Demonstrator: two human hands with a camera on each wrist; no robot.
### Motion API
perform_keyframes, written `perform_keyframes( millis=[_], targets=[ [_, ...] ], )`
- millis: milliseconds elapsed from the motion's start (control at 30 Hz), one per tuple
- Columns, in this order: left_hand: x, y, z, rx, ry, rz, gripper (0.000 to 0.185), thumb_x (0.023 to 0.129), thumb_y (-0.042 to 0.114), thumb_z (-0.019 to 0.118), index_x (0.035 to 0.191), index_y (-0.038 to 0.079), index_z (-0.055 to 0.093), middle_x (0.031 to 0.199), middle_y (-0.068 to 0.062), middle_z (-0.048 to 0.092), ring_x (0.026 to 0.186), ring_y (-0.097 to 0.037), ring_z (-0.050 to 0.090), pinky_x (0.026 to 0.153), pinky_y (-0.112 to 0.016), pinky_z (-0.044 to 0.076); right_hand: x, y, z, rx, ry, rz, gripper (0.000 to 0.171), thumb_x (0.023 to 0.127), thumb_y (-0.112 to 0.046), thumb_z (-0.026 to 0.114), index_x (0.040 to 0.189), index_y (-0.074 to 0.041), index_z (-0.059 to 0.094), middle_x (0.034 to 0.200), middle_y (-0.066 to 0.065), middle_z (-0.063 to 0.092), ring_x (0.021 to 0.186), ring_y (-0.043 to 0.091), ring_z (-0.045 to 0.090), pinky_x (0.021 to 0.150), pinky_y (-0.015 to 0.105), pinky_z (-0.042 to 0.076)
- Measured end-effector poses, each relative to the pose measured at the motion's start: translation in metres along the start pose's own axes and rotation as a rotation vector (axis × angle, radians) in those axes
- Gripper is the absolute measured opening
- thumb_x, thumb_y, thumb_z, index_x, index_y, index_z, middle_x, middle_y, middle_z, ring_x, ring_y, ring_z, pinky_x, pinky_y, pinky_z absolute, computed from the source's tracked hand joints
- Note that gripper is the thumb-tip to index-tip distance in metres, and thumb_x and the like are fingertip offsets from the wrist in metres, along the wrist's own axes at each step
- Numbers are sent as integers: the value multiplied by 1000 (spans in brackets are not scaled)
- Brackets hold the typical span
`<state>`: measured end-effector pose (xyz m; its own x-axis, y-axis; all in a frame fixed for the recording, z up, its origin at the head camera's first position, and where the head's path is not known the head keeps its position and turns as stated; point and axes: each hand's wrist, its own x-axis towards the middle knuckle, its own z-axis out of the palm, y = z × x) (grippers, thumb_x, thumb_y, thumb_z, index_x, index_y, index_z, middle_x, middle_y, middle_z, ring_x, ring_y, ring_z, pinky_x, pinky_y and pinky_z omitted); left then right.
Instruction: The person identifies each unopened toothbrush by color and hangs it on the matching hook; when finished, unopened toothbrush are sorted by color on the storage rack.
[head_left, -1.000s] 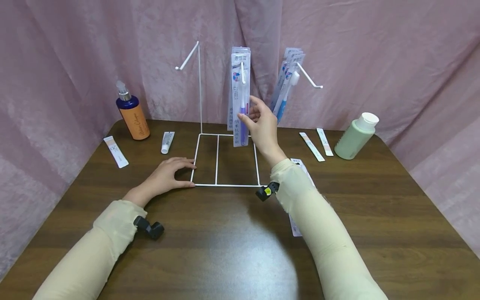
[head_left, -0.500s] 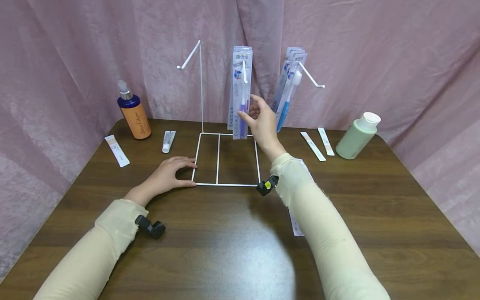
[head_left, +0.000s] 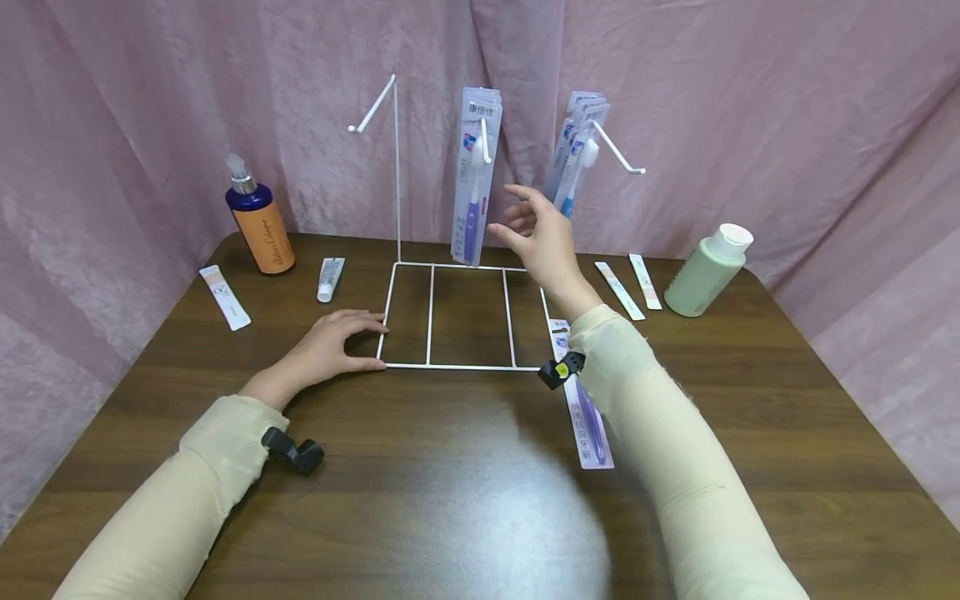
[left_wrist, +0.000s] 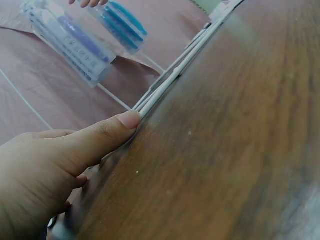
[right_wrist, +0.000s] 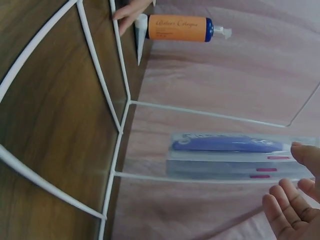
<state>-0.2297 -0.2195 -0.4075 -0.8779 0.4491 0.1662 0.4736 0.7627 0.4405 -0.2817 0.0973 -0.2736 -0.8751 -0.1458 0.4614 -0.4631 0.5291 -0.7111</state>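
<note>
Both arms enter from the lower edge of the head view, each covered to the wrist by a long, close-fitting sleeve of pale cream fabric, plain and unmarked, slightly gathered at the cuff. The left hand (head_left: 326, 350) and right hand (head_left: 542, 240) are bare; no rings or gloves seen. A small black camera unit is strapped under each wrist: the one at lower left is all black, the one at centre right carries a round yellow marking.
</note>
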Motion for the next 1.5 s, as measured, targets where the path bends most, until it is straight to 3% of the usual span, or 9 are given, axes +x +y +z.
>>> perform_keyframes(
  millis=[467, 767, 1000, 1233, 1367, 1500],
  targets=[
    [-1, -3, -3, 17, 30, 25, 55, 75, 39, 80, 121, 13, 65, 142, -10, 53, 134, -37, 42, 109, -63, 25, -20, -5, -45, -144, -108, -47, 55, 83, -19, 76, 134, -12, 55, 107, 13, 69, 90, 22, 67, 73, 21, 49],
    [-1, -3, -4, 14, 20, 17, 56, 75, 39, 81, 122, 13, 64, 142, -11, 53, 135, -37, 41, 110, -62, 25, -42, -4, -69, -216, -192, -52, 55, 83, -18, 75, 134, -10, 55, 107, 12, 67, 95, 25, 66, 85, 39, 52],
    [1, -2, -3, 19, 2, 12, 57, 76, 39, 80, 123, 12, 63, 143, -10, 52, 136, -36, 40, 111, -62, 25, -71, 9, -87, -234, -204, -30, 51, 84, -16, 74, 132, -9, 57, 105, 10, 68, 92, 19, 65, 77, 17, 50],
    [1, -3, 0, 17, 0, 14, 57, 76, 38, 80, 124, 12, 63, 144, -10, 52, 136, -36, 40, 112, -60, 25, -97, 25, -104, -244, -195, -26, 50, 83, -15, 75, 130, -10, 58, 104, 10, 68, 85, -2, 59, 74, 10, 47],
    [0, -2, 0, 10, 2, 9, 57, 76, 39, 80, 124, 13, 63, 144, -10, 52, 137, -36, 40, 112, -61, 24, -109, 36, -107, -238, -183, -28, 47, 83, -11, 75, 127, -8, 60, 101, 10, 68, 85, 4, 62, 71, 9, 47],
    [-1, -2, 0, 7, 3, 12, 56, 77, 40, 79, 123, 13, 63, 143, -10, 52, 136, -37, 40, 111, -62, 25, -120, 47, -109, -259, -181, -3, 45, 83, -11, 75, 125, -7, 61, 100, 10, 69, 85, 13, 65, 72, 16, 52]
  ],
)
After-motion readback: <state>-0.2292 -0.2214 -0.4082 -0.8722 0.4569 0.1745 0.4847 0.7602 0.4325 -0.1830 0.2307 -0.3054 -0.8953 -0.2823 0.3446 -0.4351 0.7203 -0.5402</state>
